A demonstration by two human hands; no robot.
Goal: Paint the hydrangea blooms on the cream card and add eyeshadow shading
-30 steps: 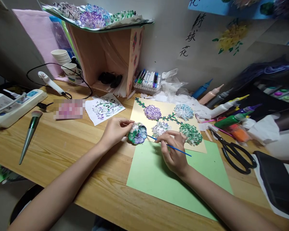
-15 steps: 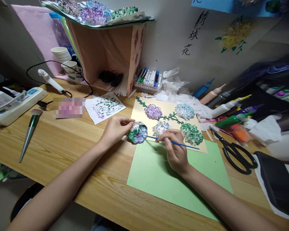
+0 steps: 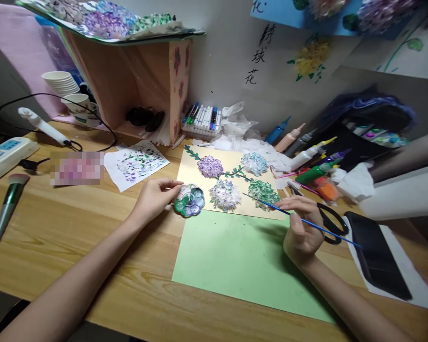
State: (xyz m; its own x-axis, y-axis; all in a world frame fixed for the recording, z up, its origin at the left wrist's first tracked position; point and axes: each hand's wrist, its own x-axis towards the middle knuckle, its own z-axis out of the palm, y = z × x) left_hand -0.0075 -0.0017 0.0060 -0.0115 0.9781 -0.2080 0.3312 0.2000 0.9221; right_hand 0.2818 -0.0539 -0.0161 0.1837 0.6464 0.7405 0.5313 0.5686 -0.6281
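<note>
Between thumb and fingers, my left hand (image 3: 157,197) pinches the rim of a flower-shaped paint palette (image 3: 189,200) smeared with green, purple and white. My right hand (image 3: 303,230) holds a thin blue paintbrush (image 3: 319,227), its tip pointing left above the artwork. That artwork is a cream sheet (image 3: 190,171) with puffy purple, blue, white and green flower heads and a painted leafy vine. The brush tip is between the white flower (image 3: 224,194) and the green flower (image 3: 263,192); whether it touches the paper I cannot tell. Under the cream sheet's lower edge lies a green sheet (image 3: 231,256).
Black-handled scissors (image 3: 331,223) and a black phone-like slab (image 3: 378,254) lie at right. Several paint bottles (image 3: 308,154) lean behind, near crumpled tissue. A makeup-style brush (image 3: 7,213), paint-spotted paper (image 3: 137,164) and a power strip (image 3: 9,156) are at left.
My right hand has moved right with the paintbrush, whose tip has left the palette and is over the artwork. My left hand still holds the palette. The view has shifted to the right.
</note>
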